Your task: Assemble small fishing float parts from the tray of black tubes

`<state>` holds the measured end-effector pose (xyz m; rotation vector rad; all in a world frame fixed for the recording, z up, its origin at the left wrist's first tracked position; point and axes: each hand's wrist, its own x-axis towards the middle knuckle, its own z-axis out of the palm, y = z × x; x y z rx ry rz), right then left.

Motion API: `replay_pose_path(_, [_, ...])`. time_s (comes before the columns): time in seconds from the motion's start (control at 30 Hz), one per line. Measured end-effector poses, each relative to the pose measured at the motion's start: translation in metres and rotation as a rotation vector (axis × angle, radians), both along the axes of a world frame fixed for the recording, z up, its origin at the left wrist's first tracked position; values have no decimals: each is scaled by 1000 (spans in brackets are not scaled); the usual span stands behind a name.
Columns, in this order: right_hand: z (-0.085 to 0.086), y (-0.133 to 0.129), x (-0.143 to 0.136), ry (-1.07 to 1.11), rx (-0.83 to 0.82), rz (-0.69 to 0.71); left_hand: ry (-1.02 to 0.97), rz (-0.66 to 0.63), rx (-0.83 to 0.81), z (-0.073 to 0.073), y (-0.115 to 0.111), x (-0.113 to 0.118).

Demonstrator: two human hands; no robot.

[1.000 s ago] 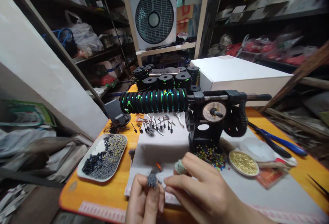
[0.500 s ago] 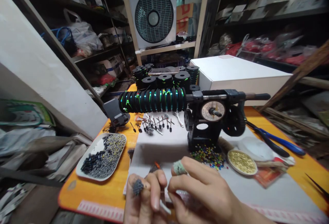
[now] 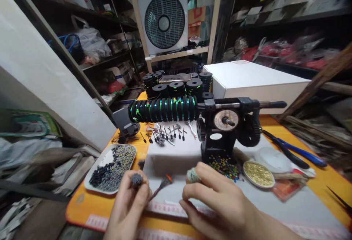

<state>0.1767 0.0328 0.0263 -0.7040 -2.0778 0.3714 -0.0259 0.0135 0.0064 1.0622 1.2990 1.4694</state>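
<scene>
My left hand (image 3: 128, 199) is closed around a small bundle of dark grey stubby pieces (image 3: 136, 180), whose tip shows above the curled fingers. Right of it, across a gap, my right hand (image 3: 217, 199) has bent fingers, with thumb and forefinger close together. Whatever they pinch, if anything, is too small to make out. Pale green tape (image 3: 193, 175) wraps one finger of that hand. Between the hands lies a dark bundle of thin strands (image 3: 162, 185) with an orange tip, its lower end beside my left hand.
A black hand-cranked winding machine (image 3: 224, 126) carries a ribbed black roll (image 3: 163, 108) with green threads. Left stands a white tray (image 3: 89, 185) of small grey and black parts. To the right are loose coloured beads (image 3: 224, 166), a dish of gold bits (image 3: 258, 174) and blue-handled pliers (image 3: 305, 153).
My left hand has moved left, away from my right hand, uncovering the orange-tipped bundle. A white strand formerly below the fingers is out of sight. My right hand has barely moved.
</scene>
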Motion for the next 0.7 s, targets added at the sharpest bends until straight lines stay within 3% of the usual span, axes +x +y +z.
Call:
replay_pose_path(0.1, [-2, 0, 1, -6, -1, -6, 581, -119, -71, -8, 8, -12])
replay_pose_path(0.17, [-4, 2, 2, -8, 29, -12, 858, -210, -43, -9, 15, -15])
replay_pose_path(0.3, [-5, 5, 5, 21, 79, -21, 1010, -265, -21, -7, 26, -11])
replay_pose_path(0.43, [-2, 4, 6, 72, 26, -34, 835, -222, 2, -4, 23, -6])
replay_pose_path(0.57, [2, 4, 2, 170, -74, -6, 357, -23, -98, -7, 5, 10])
replay_pose_path(0.7, [-2, 6, -1, 225, -132, -18, -32, 8, -118, -16, -7, 34])
